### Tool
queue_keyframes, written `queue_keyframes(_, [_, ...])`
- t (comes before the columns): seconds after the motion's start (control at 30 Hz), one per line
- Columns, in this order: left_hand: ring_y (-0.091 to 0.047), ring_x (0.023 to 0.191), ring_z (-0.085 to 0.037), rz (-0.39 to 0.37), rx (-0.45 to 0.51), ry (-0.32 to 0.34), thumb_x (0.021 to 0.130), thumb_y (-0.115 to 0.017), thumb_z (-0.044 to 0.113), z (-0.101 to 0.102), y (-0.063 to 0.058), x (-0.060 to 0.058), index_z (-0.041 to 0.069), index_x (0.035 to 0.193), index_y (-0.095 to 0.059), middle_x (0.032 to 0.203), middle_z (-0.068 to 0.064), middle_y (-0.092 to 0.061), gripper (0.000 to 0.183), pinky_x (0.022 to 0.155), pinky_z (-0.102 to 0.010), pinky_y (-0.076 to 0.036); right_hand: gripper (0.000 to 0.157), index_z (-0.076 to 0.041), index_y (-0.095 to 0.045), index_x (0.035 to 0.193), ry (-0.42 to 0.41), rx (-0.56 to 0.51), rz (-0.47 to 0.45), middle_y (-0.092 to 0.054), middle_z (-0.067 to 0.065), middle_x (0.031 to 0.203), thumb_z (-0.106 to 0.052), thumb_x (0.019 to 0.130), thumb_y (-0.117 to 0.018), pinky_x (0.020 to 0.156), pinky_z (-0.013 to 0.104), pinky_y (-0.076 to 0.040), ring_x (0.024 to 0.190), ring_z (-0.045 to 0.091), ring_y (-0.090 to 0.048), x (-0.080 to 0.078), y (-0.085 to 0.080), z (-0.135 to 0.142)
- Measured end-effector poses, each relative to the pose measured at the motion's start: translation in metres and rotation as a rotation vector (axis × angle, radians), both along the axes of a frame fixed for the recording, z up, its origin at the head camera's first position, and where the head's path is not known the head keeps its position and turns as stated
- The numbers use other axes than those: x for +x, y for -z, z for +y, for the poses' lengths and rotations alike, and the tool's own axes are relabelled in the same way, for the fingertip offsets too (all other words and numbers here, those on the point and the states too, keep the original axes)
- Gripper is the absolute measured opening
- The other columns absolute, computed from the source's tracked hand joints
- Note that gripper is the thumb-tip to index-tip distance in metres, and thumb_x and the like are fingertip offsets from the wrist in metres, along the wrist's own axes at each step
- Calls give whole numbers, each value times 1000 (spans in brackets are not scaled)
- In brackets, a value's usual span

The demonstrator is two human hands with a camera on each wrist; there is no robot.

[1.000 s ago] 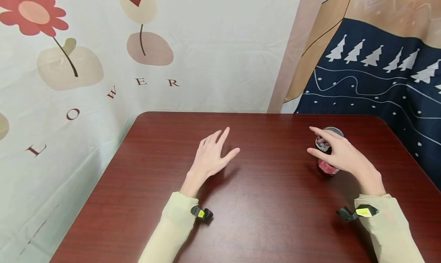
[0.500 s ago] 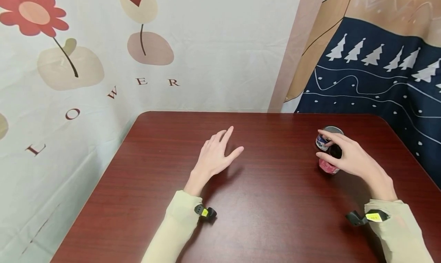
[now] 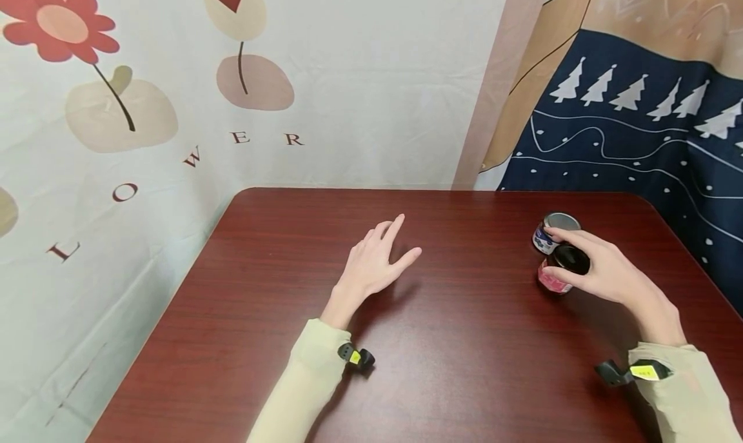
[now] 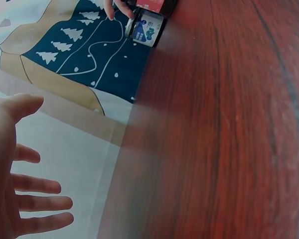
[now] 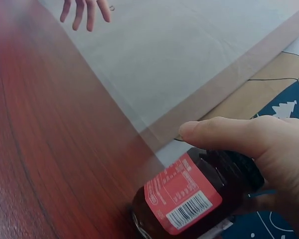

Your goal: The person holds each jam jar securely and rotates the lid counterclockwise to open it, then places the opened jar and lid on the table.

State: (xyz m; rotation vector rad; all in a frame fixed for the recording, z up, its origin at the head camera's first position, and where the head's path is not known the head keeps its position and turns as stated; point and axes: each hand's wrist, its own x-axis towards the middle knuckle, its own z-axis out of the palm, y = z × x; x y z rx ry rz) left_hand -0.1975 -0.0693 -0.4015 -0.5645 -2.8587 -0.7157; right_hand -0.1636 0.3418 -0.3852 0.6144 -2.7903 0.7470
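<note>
My right hand (image 3: 609, 269) is spread around the black lid of a dark glass jar with a red label (image 3: 555, 280). Its thumb lies on the near side of the lid and its fingers on the far side; firm contact cannot be made out. In the right wrist view the red label with a barcode (image 5: 189, 199) faces the camera below the thumb. Just behind stands a second jar, blue-and-white labelled with a grey lid (image 3: 545, 239), close to my index fingertip. My left hand (image 3: 371, 265) hovers over the table with fingers extended, holding nothing.
The dark red wooden table (image 3: 453, 365) ends at the back against a white curtain printed with flowers and letters (image 3: 377, 95). A navy cloth with white trees (image 3: 627, 140) hangs behind the right corner. Both wrists carry small black cameras.
My right hand has shifted right and toward me, so its thumb and fingers now straddle the black lid. The left hand has drifted slightly right. Both jars stay in place.
</note>
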Motion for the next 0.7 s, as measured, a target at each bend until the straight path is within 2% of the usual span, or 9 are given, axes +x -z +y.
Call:
queue_keyframes(0.1, [-51, 131, -25, -1, 3, 6, 96, -46, 67, 2, 0, 1, 25, 160, -30, 150, -5, -47, 79, 96, -50, -49, 75, -14, -56, 143, 3, 7, 8, -57, 21, 132, -21, 76, -89, 85, 64, -45, 115, 38, -50, 2, 1, 3])
queue_keyframes(0.17, [-51, 130, -25, 0, 4, 8, 96, -46, 67, 3, -1, 1, 25, 160, -30, 150, -5, -47, 79, 95, -50, -49, 74, -14, -59, 141, 15, 12, 16, -57, 19, 130, -22, 75, -90, 84, 57, -46, 114, 36, -49, 3, 1, 5])
queue_keyframes(0.3, [-52, 130, -25, -3, 7, 10, 96, -46, 67, 7, -1, 1, 25, 160, -31, 149, -5, -47, 79, 95, -49, -49, 70, -14, -63, 136, 30, 19, 44, -58, 13, 121, -23, 72, -92, 76, 33, -46, 105, 23, -48, 3, 2, 8])
queue_keyframes(0.4, [-52, 130, -25, -9, 16, 12, 96, -47, 68, 10, -1, 2, 25, 160, -31, 150, -5, -46, 78, 95, -50, -49, 67, -14, -66, 132, 33, -4, 42, -58, 8, 115, -22, 71, -93, 66, 22, -45, 96, 12, -45, 3, 4, 9])
queue_keyframes(0.57, [-53, 130, -26, -15, 14, 19, 96, -46, 68, 14, 0, 2, 25, 160, -31, 150, -5, -45, 79, 95, -50, -49, 64, -12, -66, 129, 28, -35, 18, -56, 5, 112, -22, 71, -93, 59, 20, -45, 88, 4, -42, 4, 4, 11])
queue_keyframes(0.7, [-53, 129, -27, -17, 14, 27, 96, -47, 67, 17, 0, 2, 24, 159, -32, 150, -6, -45, 78, 94, -50, -49, 66, -11, -66, 128, 34, -54, 6, -54, 5, 111, -23, 70, -94, 57, 20, -43, 81, 7, -45, 4, 3, 11])
